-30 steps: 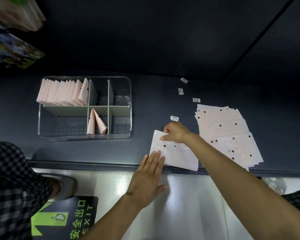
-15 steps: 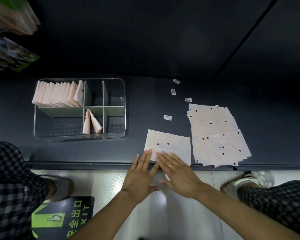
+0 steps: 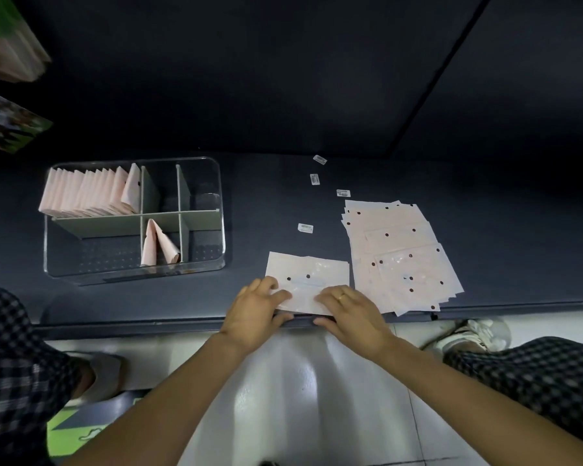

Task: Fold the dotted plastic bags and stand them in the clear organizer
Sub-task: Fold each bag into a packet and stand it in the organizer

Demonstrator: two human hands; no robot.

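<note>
One pale pink dotted plastic bag lies flat at the dark table's near edge. My left hand pinches its near left edge, and my right hand pinches its near right edge, lifting that edge into a fold. A stack of flat dotted bags lies just to the right. The clear organizer stands at the left. Several folded bags stand in its back left compartment, and two folded bags lean in the front middle one.
Several small white labels lie scattered on the dark table behind the bags. A dark wall rises behind the table. Checked trouser legs, shoes and a green exit floor sign are below the table edge.
My right hand came back from the bag's far corner to its near edge beside my left hand. Both hands went from flat on the bag to curled on its near edge, which is now folded up.
</note>
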